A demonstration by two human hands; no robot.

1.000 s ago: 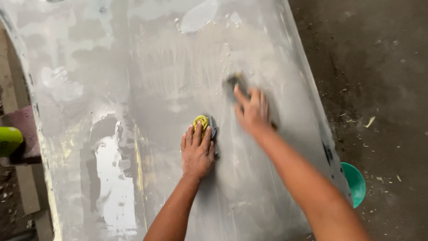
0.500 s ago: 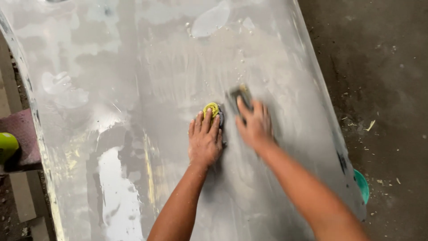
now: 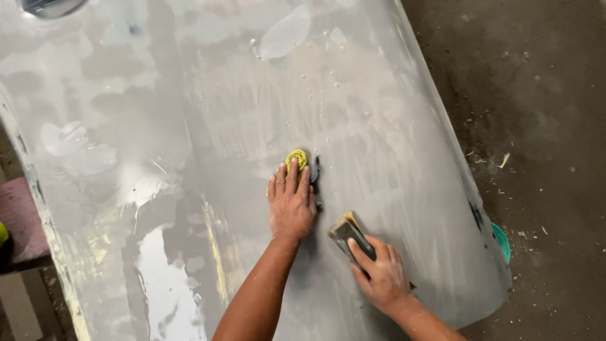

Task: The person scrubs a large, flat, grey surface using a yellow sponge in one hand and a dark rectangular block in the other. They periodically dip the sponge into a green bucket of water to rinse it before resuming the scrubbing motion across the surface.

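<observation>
Sanding block (image 3: 349,232), dark grey with a tan edge, lies flat on the wet grey panel (image 3: 189,126), lower centre-right of it, angled toward upper left. Right hand (image 3: 380,275) presses on it, fingers laid over its lower end and closed on it, so only the upper end shows. Just left of it, apart from the block, left hand (image 3: 291,207) lies palm down with fingers extended, pinning a yellow-green sponge (image 3: 296,158) with a dark backing to the panel; sponge pokes out past the fingertips. Panel is large, curved, matt grey with paler patches, streaked sanding marks above the hands and water droplets higher up; pooled water glares lower left. Right of the panel: dirty concrete floor (image 3: 543,126) with debris. A teal bowl (image 3: 502,240) sticks out from under the panel's right edge. Far left, a reddish-purple block (image 3: 19,221).
</observation>
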